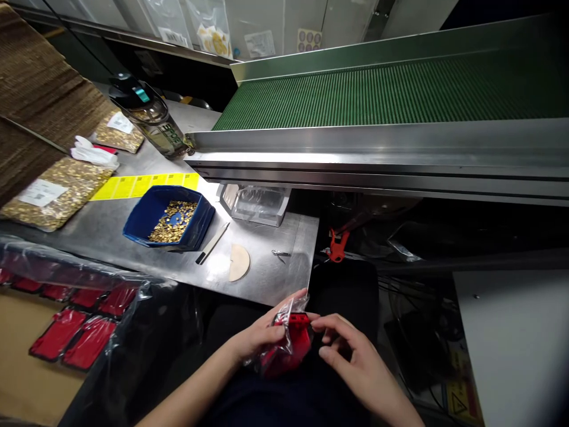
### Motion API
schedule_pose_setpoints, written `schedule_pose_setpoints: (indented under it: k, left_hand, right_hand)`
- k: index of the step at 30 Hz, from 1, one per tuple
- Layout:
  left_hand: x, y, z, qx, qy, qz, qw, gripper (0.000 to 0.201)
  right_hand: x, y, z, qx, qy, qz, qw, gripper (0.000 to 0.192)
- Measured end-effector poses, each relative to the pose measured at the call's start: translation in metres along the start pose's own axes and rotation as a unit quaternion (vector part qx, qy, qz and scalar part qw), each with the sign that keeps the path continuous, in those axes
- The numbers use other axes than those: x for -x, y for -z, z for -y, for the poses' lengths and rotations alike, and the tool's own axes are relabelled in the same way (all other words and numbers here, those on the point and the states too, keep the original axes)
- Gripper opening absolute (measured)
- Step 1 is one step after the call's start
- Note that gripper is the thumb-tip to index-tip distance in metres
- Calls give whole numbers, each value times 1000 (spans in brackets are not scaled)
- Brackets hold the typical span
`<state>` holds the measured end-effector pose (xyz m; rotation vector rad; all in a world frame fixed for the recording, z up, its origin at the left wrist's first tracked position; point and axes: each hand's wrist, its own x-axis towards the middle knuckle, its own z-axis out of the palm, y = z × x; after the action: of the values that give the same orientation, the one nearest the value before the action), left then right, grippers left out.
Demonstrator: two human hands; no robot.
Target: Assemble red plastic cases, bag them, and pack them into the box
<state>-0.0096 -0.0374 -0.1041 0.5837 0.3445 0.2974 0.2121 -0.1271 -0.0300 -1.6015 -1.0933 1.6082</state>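
Observation:
Low in the middle of the head view, my left hand (262, 335) grips a red plastic part (296, 341) wrapped in a clear plastic bag (288, 347). Its thumb presses on the near side, with the fingers behind. My right hand (344, 350) is at the part's right edge, index fingertip against it, the other fingers curled and the thumb apart. Beyond my hands, on the metal table, lie tweezers (281, 254), a half-round pale disc (240, 263) and a thin pen-like tool (213, 243). A blue bin (133, 228) there holds many small brass-coloured pieces (173, 222).
A green ribbed conveyor (377, 95) with a metal side rail runs across the back right. At lower left a lined box (26, 367) holds several bagged red parts (57, 335). A bottle (153, 121), bags of brass pieces (57, 190) and a grey tray (255, 204) stand behind.

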Motion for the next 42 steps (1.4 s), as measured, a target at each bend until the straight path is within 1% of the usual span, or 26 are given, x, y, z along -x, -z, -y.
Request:
schedule_pose_setpoints:
  k: [2,3,5,8,10,12,15,17,19,21,22,24,25,27,28,29,30,31,33,34,35,36,38,40,41,42]
  left_hand:
    - [-1,-1,3,73,9,-6,997,104]
    - [-2,-2,4,104,11,-13,994,105]
    - [-2,-5,6,142,18,-19,990,113]
    - [0,-5,8,140,45,-3,989,125]
    - [1,-5,8,140,57,-2,988,122]
    - [1,-3,8,151,52,2,987,121]
    - [-1,-1,8,167,34,28,985,124]
    - [-2,0,9,176,30,44,983,124]
    - [-1,2,12,180,40,50,982,126]
    - [1,4,13,174,52,53,982,130]
    - [1,4,14,168,56,58,982,132]
    - [1,3,13,154,56,71,984,135]
    - [1,3,11,148,53,78,985,136]
    - [-1,1,8,137,47,85,986,136]
    - [-2,0,6,133,47,83,987,135]
    - [-2,-1,5,132,45,77,987,133]
    - [-3,-1,4,132,45,72,988,132]
    - [-3,-1,5,133,43,66,988,130]
    - [-3,0,8,133,34,59,989,128]
    - [-3,0,11,131,29,57,989,127]
    - [-4,1,14,127,28,54,990,126]
    - [-4,2,16,114,27,50,992,125]
    - [-4,2,19,67,24,38,997,121]
    - [-4,2,18,14,13,25,999,115]
    - [-4,1,17,-5,5,21,1000,111]
    - [-4,0,15,-16,-3,17,1000,106]
  right_hand:
    - [-3,2,8,95,36,8,995,31]
    - [-4,2,11,125,51,12,991,29]
    - [-7,2,15,161,78,9,984,17]
    - [-9,4,15,172,105,-26,979,17]
    - [-8,5,14,165,125,-55,977,15]
    - [-5,5,13,164,156,-68,972,13]
    - [-2,1,12,163,192,-72,965,13]
    - [-2,2,9,155,181,-104,966,11]
    - [-7,7,6,144,142,-164,965,12]
    - [-13,14,3,133,92,-201,966,27]
    - [-17,17,2,124,73,-192,971,35]
    - [-26,18,2,93,44,-126,987,44]
    - [-30,17,3,75,32,-83,993,43]
    - [-37,12,5,46,6,-13,999,32]
    - [-40,10,6,35,-4,1,999,27]
    - [-42,9,7,25,-10,-2,1000,24]
    - [-44,9,8,15,-9,-25,1000,24]
    - [-45,11,9,3,-2,-71,997,25]
    - [-45,16,14,-5,27,-190,981,27]
    - [-43,18,18,6,43,-233,972,28]
    - [-41,19,23,25,59,-247,967,28]
    - [-39,18,29,54,72,-226,970,27]
    - [-34,11,43,131,87,-112,981,22]
    - [-31,-1,56,205,95,-12,974,13]
    - [-32,-7,61,232,93,10,968,9]
    - [-33,-12,64,250,90,14,964,4]
